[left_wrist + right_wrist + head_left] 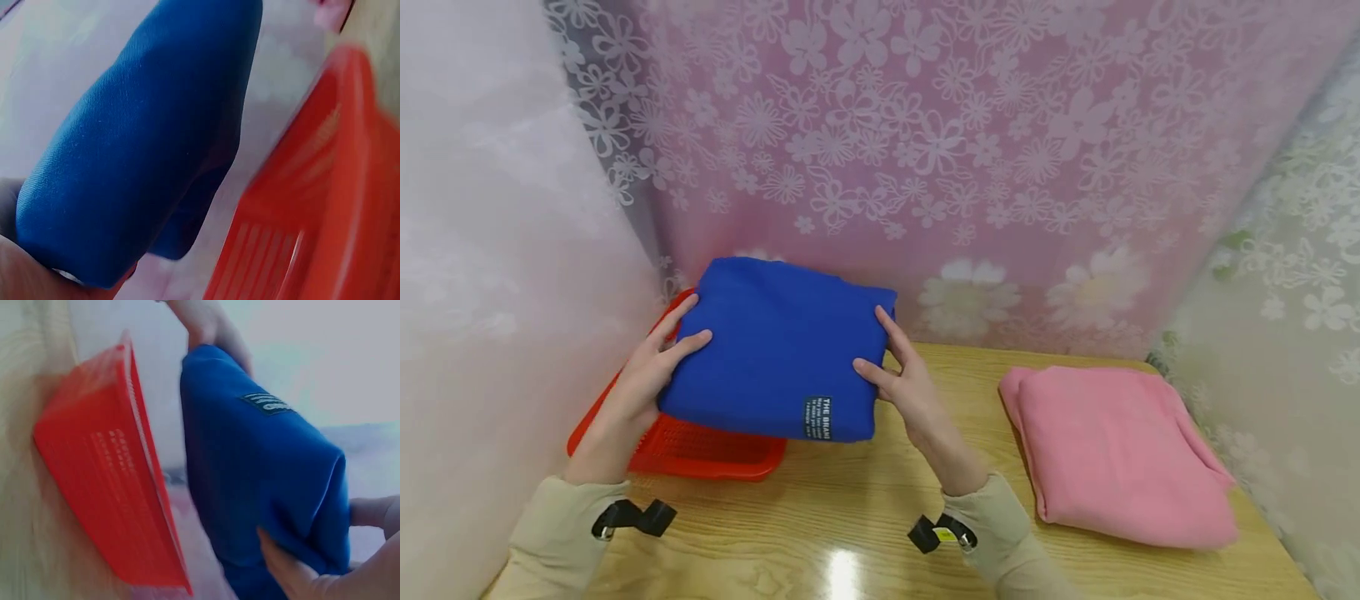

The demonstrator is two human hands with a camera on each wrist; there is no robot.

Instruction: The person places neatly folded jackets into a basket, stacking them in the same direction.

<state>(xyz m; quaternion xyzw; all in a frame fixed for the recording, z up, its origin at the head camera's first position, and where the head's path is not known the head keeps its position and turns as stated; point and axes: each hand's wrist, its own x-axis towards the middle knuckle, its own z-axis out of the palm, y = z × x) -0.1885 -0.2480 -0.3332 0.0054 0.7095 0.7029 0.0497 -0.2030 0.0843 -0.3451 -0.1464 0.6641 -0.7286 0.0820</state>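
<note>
A folded blue garment (778, 350) with a dark printed label near its lower edge is held between both hands, above the red plastic basket (700, 454). My left hand (643, 375) grips its left side, thumb on top and the other fingers partly hidden. On the right side my right hand (913, 392) grips the edge, with fingers above and below the fold in the right wrist view. That view shows the garment (250, 462) raised beside the basket's rim, with space between them. In the left wrist view the basket (350, 187) stands close by the garment (137, 137).
A folded pink garment (1123, 458) lies on the right of the wooden table (805, 533). Behind the table hangs a pink flowered curtain (970, 167), with pale sheets at the left and right sides. A black strap camera mount sits on each wrist.
</note>
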